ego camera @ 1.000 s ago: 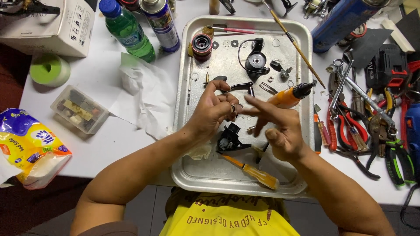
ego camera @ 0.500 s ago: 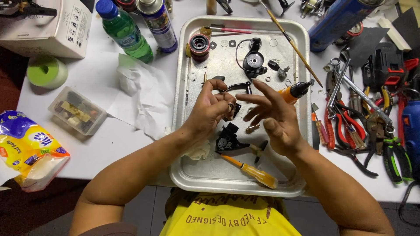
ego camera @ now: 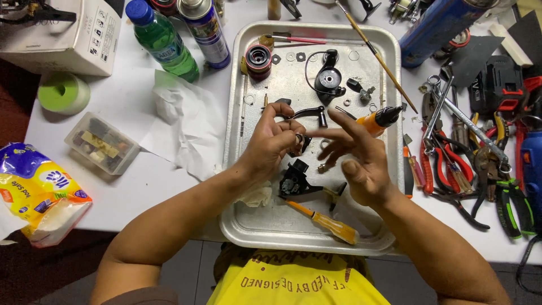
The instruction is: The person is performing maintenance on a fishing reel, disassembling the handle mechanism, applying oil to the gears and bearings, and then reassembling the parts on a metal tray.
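My left hand point(ego camera: 271, 141) pinches a small metal ring-like part point(ego camera: 298, 137) between thumb and fingertips above a metal tray point(ego camera: 237, 226). Beside it, my right hand point(ego camera: 361, 164) holds nothing; its fingers are spread and the index finger reaches toward that part. Just under the hands a black reel body point(ego camera: 293, 181) lies in the tray. A yellow-handled screwdriver point(ego camera: 330, 223) rests nearer to me. An orange-handled tool point(ego camera: 378, 120) lies behind my right fingers. Farther back are a black round housing point(ego camera: 327, 79), a red-and-black spool point(ego camera: 258, 59) and several loose washers.
Left of the tray: crumpled white paper point(ego camera: 186, 124), a green bottle point(ego camera: 164, 42), a spray can point(ego camera: 206, 31), a white box point(ego camera: 68, 34), a green tape roll point(ego camera: 62, 93), a clear parts box point(ego camera: 101, 141), a tissue packet point(ego camera: 39, 189). Pliers and wrenches point(ego camera: 468, 152) crowd the right.
My right hand has opened and drawn slightly back from my left hand, fingers now spread. The left hand still pinches the small part in about the same place.
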